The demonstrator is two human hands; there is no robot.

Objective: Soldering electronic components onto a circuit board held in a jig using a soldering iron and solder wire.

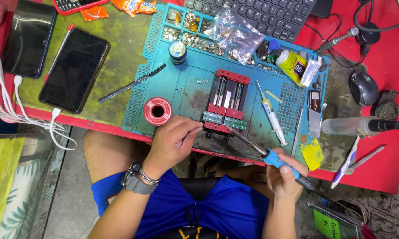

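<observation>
Both hands work over a cluttered teal mat (pixel 181 95): right hand (pixel 284 176) clamped on soldering iron (pixel 270 156), left hand (pixel 175 141) pinched together.

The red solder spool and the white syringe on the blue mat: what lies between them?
In the head view, the red clamp fixture holding green circuit boards lies between red solder spool and white syringe.

Red table (pixel 385 57) under teal mat (pixel 186 93), phones (pixel 74 70)
</observation>
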